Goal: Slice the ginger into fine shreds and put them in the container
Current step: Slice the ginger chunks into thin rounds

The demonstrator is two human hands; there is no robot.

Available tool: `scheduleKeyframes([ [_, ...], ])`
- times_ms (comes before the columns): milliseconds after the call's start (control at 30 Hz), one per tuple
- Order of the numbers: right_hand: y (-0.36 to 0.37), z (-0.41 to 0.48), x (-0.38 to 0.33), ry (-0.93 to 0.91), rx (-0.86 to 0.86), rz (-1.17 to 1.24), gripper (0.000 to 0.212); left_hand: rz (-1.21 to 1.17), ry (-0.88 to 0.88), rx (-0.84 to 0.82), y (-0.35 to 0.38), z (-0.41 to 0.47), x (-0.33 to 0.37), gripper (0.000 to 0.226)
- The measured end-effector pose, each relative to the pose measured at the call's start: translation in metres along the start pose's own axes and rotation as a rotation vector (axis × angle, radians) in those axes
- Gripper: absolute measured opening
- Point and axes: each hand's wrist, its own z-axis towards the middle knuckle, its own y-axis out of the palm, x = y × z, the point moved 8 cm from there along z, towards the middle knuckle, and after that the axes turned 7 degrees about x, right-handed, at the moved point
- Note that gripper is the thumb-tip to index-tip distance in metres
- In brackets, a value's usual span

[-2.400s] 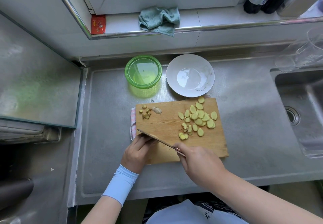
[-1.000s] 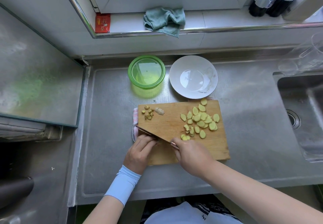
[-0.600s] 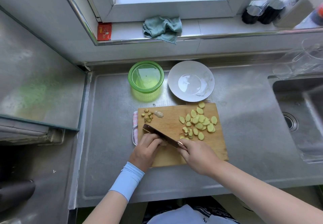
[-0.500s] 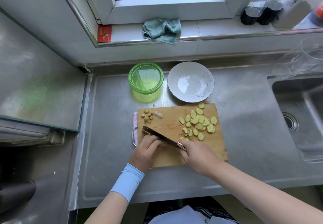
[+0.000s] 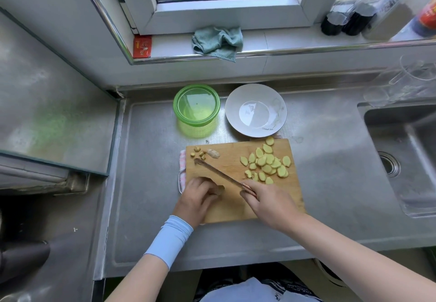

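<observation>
Fingers (image 5: 211,189) of the left hand (image 5: 198,199) are curled together, pressing what looks, through the blur, to be a small brownish stub of ginger (image 5: 221,189) onto the near left of the pale rectangular wooden cutting board (image 5: 232,157); the right hand (image 5: 269,203) is clamped round the copper-coloured handle of a long narrow-bladed knife (image 5: 217,172), whose blade runs diagonally toward the board's far left corner.

Hazards noted: the left fingertips lie just beside the blade; a stub this small may roll or squirt out under pressure, bringing the edge onto a knuckle. The pale yellow oval ginger slices (image 5: 266,163) are heaped at the board's far right, none yet shredded; one sits on the far edge beside the shallow white ceramic bowl (image 5: 230,113) and a careless sweep could tip it onto the steel counter (image 5: 330,160). The round translucent green plastic container (image 5: 195,129) stands beyond the board, with no ginger showing in it; carrying fine shreds across that gap invites spillage. The pink checked cloth (image 5: 182,160) shows under the left edge only; uneven support could let the board shift mid-cut.
</observation>
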Motion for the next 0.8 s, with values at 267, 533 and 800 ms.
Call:
scheduleKeyframes([
  [267, -0.027, -0.007, 0.0, -0.328, 0.294, -0.285, 0.047, -0.028, -0.303, -0.139, -0.02, 0.013, -0.02, 0.027],
  [533, -0.046, -0.004, -0.012, -0.491, 0.339, -0.325, 0.046, -0.117, -0.47, -0.028, -0.062, 0.063, -0.02, 0.017],
  [800, -0.039, 0.01, -0.025, -0.549, 0.271, -0.371, 0.058, 0.011, -0.447, -0.435, -0.021, 0.08, -0.013, 0.02],
])
